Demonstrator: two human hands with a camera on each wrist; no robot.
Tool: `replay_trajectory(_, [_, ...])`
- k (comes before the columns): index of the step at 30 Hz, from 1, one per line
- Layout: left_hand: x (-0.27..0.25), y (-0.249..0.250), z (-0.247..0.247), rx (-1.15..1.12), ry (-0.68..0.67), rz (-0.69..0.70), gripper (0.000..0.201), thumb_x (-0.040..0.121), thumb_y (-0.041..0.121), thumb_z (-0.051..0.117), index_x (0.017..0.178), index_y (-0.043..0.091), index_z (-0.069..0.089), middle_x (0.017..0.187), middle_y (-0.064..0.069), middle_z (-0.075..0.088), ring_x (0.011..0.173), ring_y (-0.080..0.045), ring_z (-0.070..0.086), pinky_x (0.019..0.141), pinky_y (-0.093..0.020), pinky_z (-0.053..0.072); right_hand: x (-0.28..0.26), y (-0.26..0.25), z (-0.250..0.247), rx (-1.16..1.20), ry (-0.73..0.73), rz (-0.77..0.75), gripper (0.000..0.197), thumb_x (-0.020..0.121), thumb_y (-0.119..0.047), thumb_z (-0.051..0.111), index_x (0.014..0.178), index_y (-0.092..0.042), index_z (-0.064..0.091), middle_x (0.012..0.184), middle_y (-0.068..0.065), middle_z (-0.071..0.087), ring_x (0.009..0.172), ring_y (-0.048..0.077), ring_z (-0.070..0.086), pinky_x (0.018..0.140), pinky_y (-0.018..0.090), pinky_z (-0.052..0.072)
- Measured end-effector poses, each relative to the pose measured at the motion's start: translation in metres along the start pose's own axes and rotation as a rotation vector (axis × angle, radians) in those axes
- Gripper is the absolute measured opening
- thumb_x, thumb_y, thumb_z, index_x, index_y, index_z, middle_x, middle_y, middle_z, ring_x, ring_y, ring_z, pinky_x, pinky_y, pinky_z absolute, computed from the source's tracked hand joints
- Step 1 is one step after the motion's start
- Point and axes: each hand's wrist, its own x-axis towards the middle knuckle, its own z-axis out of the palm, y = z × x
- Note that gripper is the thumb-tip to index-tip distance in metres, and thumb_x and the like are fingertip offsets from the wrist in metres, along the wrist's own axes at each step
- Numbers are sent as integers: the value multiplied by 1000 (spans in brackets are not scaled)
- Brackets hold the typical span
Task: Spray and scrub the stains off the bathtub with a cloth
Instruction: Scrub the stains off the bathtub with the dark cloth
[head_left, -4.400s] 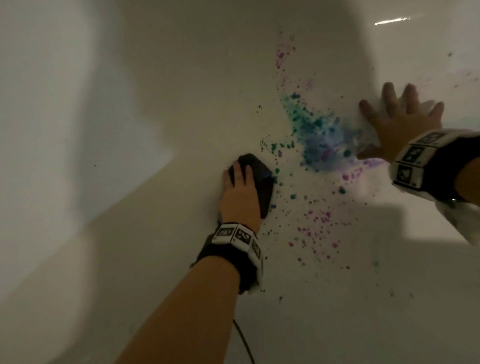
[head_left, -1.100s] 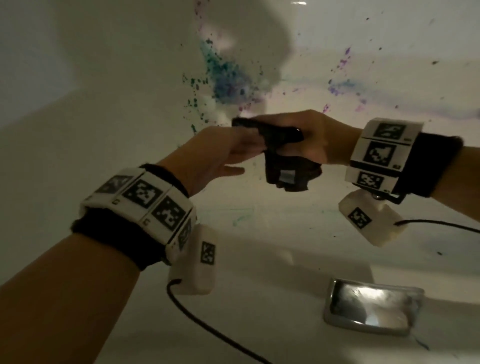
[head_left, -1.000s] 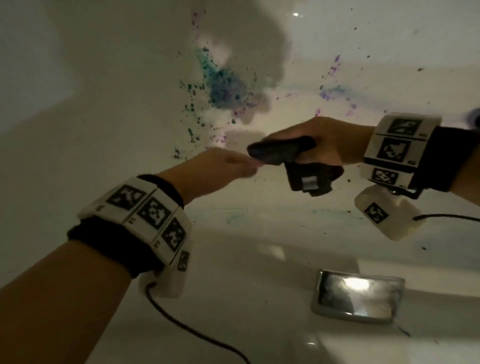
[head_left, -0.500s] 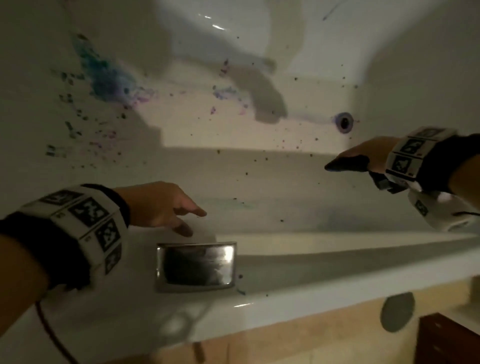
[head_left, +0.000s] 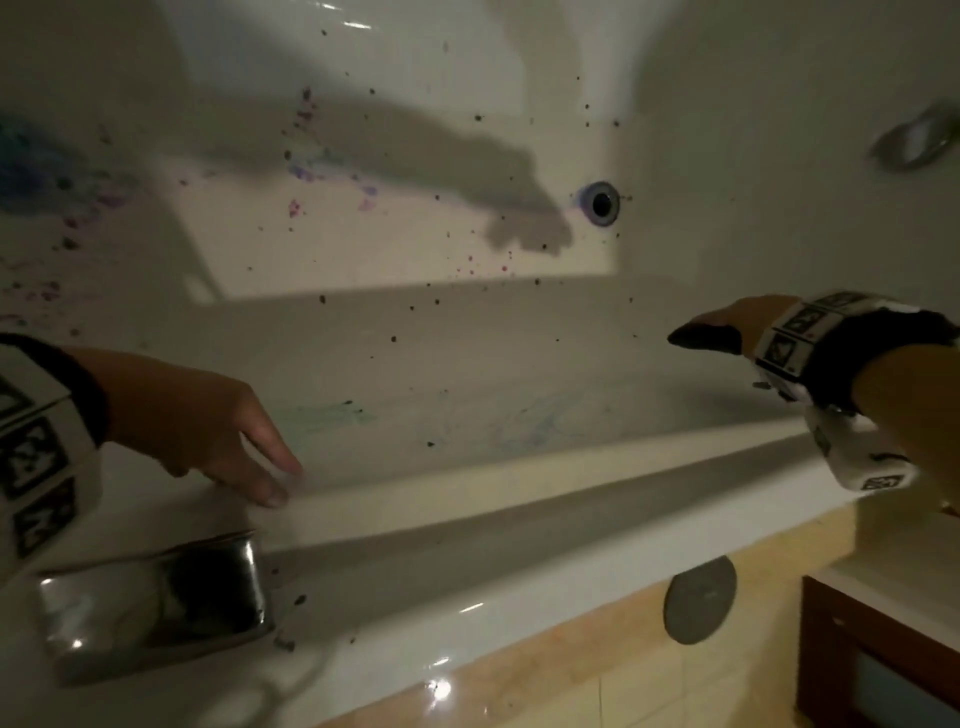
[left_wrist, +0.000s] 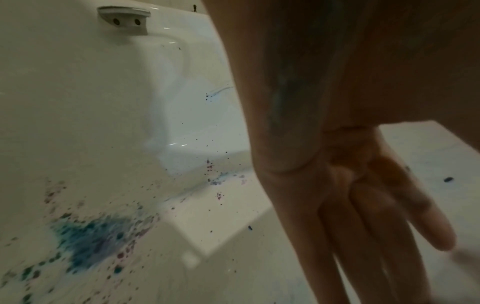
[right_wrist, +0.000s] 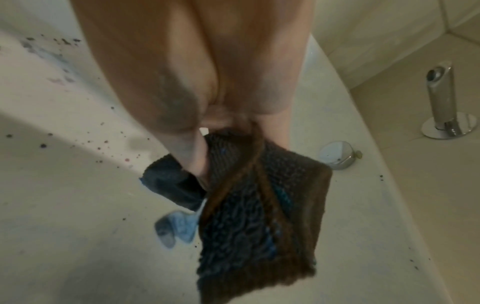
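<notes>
**Cloth in the right hand, heading for the drain end**

The right hand (right_wrist: 207, 102) pinches a dark knitted cloth (right_wrist: 259, 205) by its top edge, so most of it hangs loose below the fingers, out over the right end of the bathtub (head_left: 519, 499). From the head view only a dark tip of the cloth shows past the knuckles. The left hand (head_left: 208, 421) holds nothing; its fingers (left_wrist: 376, 236) are straight and loosely together, pointing down near the tub's near rim, just beyond a chrome handle (head_left: 156, 597).

The stains are scattered widely: a heavy blue-green patch (left_wrist: 88, 242) on the far left wall, purple splashes (head_left: 301, 176) on the floor, dark specks (head_left: 436, 301) across the near wall, and a purple ring round the drain (head_left: 601, 202).

To scrub well from here, I would say the cloth wants bunching into the palm first; dangling from a pinch it will only flick over the specks. Flat fingers pressing it down should give proper contact. The left hand looks well placed to brace on the rim while the right leans in. No spray bottle is in sight, so the dried specks may smear unless wetted. A tap spout (right_wrist: 441, 102) stands on the ledge to the right.
</notes>
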Motion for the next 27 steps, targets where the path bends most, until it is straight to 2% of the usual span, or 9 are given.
replay_trajectory(3, [1, 1, -4, 47, -30, -12, 74, 7, 94, 52, 74, 65, 63, 82, 18, 71, 78, 1, 65, 86, -25, 50, 2, 0, 19, -107, -59, 25, 63, 86, -70, 31, 131, -30, 50, 137, 3, 49, 121, 26, 49, 109, 38, 30])
replay_trajectory(6, [-2, -2, -2, 80, -52, 55, 88, 23, 91, 59, 102, 54, 62, 64, 40, 59, 66, 22, 52, 74, -6, 41, -9, -27, 37, -221, -170, -17, 40, 92, -51, 44, 103, -17, 63, 105, 3, 65, 86, 21, 62, 94, 34, 47])
replay_trajectory(9, [-5, -9, 0, 45, -20, 112, 99, 3, 97, 43, 92, 55, 56, 60, 48, 52, 61, 31, 45, 66, 4, 33, -30, -63, 38, -257, -132, -49, 27, 95, -27, 45, 113, -11, 57, 117, 8, 58, 102, 24, 58, 88, 27, 45])
replay_trajectory(14, [-9, -32, 8, -161, 24, 107, 82, 5, 96, 49, 79, 61, 59, 87, 49, 55, 94, 26, 50, 95, -1, 31, -64, -138, 25, -231, -153, -249, 10, 86, -16, 56, 78, -11, 56, 87, 5, 56, 91, 26, 61, 79, 31, 50])
replay_trajectory(18, [-16, -38, 12, -166, -12, 129, 100, 7, 99, 43, 97, 57, 56, 105, 46, 50, 99, 28, 46, 88, 6, 27, -95, -217, 20, -114, -185, -462, 10, 87, -16, 54, 84, -8, 59, 76, 2, 54, 83, 23, 58, 78, 32, 49])
replay_trajectory(21, [-17, -41, 12, -180, 1, 105, 116, 6, 97, 44, 108, 47, 60, 109, 39, 52, 106, 17, 50, 97, -4, 29, -106, -250, 9, 109, -254, -601, 31, 92, -16, 49, 121, -10, 59, 108, 8, 63, 98, 24, 59, 85, 30, 47])
replay_trajectory(23, [-21, -35, 10, -184, -6, 95, 86, 18, 94, 53, 95, 54, 60, 102, 43, 55, 98, 23, 51, 91, 1, 32, -100, -243, -7, 409, -296, -592, 28, 89, -24, 58, 115, -19, 66, 102, 8, 69, 84, 21, 64, 84, 33, 53])
replay_trajectory(25, [-26, -26, 8, -179, -15, 80, 29, 61, 69, 66, 85, 55, 57, 109, 36, 58, 104, 17, 52, 101, -6, 32, -82, -218, -23, 603, -267, -456, 31, 75, -46, 71, 93, -21, 74, 82, 12, 73, 66, 27, 67, 72, 43, 58])
replay_trajectory(27, [-23, -28, 5, -157, -2, 63, 15, 71, 59, 63, 85, 56, 58, 116, 30, 57, 113, 8, 52, 111, -20, 29, -51, -187, -32, 447, -82, -326, 55, 58, -70, 70, 68, -16, 68, 69, 10, 71, 55, 29, 66, 62, 44, 58])
